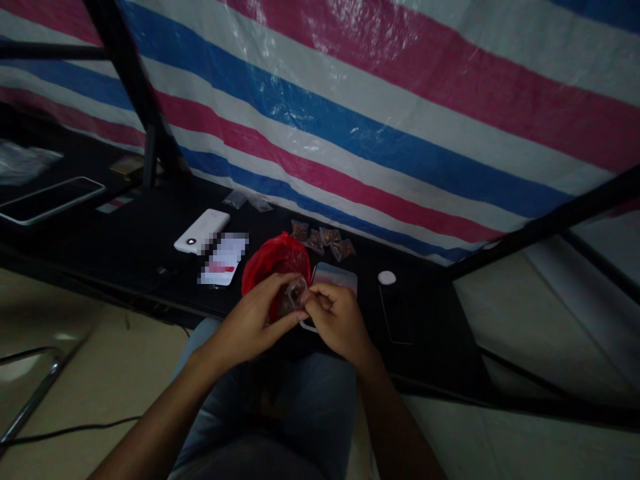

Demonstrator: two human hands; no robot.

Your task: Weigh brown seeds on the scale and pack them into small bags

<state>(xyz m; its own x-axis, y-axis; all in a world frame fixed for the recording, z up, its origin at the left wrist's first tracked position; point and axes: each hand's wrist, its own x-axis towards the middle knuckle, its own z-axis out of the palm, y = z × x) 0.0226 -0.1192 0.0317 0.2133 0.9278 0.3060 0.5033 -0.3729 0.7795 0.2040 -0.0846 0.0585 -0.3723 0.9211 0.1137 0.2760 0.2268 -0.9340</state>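
Note:
My left hand [255,320] and my right hand [337,320] meet over the near edge of a dark table [125,247]. Both pinch a small clear plastic bag [295,295] held between them; its contents are too dark to make out. Just behind my hands lies a red plastic bag [273,261], open and crumpled. Several small filled clear packets [323,241] sit in a group beyond it, near the tarp.
A striped pink, blue and white tarp [380,107] hangs behind the table. A white power bank [201,231], a blurred card [225,260], empty clear packets [247,200], a tablet [47,199], a small white round object [387,277] and a pale flat pouch [335,275] lie on the table. A black frame post [133,80] stands left.

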